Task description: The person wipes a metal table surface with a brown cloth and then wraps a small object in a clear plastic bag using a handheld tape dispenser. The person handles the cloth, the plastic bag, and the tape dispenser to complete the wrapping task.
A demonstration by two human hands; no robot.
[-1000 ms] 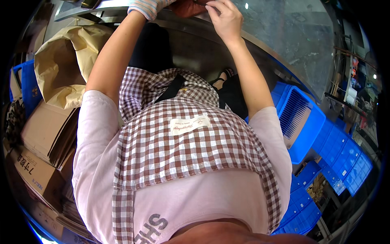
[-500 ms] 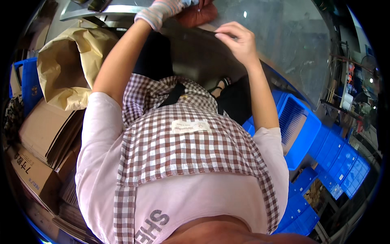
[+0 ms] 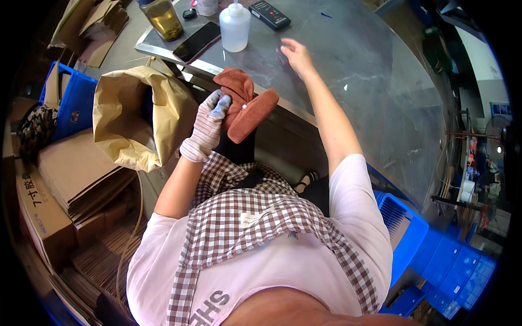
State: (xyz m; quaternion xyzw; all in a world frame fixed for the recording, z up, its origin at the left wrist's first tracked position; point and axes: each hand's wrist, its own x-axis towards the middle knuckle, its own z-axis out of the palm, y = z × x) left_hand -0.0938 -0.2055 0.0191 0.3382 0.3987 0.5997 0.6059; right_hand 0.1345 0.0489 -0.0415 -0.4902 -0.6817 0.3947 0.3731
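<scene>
My left hand (image 3: 208, 122), in a striped knit glove with grey fingertips, is closed on a rust-brown plush piece that looks like a bow headband (image 3: 251, 117). It has a small white bead at its middle and is held up in front of the table edge. My bare right hand (image 3: 297, 57) reaches out over the grey table (image 3: 348, 108). Its fingers are loosely bent, with thumb and forefinger a little apart and nothing visible between them. Closest to it are a black handheld device (image 3: 269, 14) and a white squeeze bottle (image 3: 235, 27).
A black phone (image 3: 197, 42) and a jar of yellowish liquid (image 3: 165, 20) stand at the table's far left. An open tan sack (image 3: 130, 119) is left of me, above stacked flat cardboard (image 3: 81, 168). Blue bins (image 3: 405, 233) sit at the lower right.
My left hand has come down and nearer with the brown headband, now in full view. My right arm reaches farther over the table. The view has tilted up, showing more of the tabletop.
</scene>
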